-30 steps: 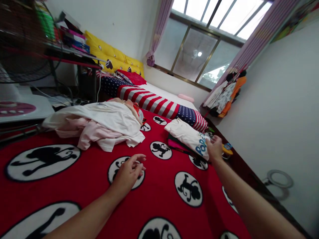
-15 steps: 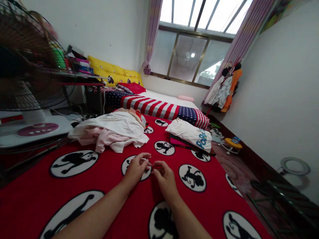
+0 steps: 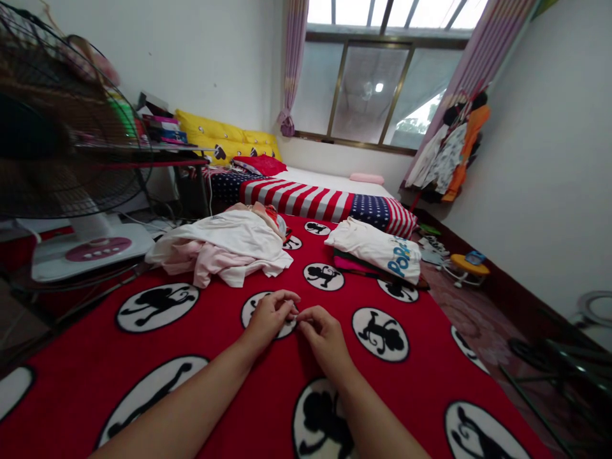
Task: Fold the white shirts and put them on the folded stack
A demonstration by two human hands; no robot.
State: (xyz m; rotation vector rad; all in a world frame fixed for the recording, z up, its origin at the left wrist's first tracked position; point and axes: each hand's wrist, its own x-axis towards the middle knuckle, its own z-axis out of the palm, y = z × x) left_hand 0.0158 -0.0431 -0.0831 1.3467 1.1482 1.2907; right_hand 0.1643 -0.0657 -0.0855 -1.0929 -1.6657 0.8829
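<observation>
The left hand [image 3: 268,317] and the right hand [image 3: 326,333] meet near the middle of the red blanket [image 3: 229,363], which is printed with black monkeys in white circles and spreads from the near edge to the striped bedding [image 3: 315,201] beyond. Each hand's fingers are curled closed with the tips pinched toward the other's, just over 1 of the circles; whether they nip the blanket or some small thing cannot be told. Farther off, a loose heap of pale clothes [image 3: 224,245] lies left and a folded stack [image 3: 377,250] right, both well apart from the hands, with a fan [image 3: 57,159] at the far left.
</observation>
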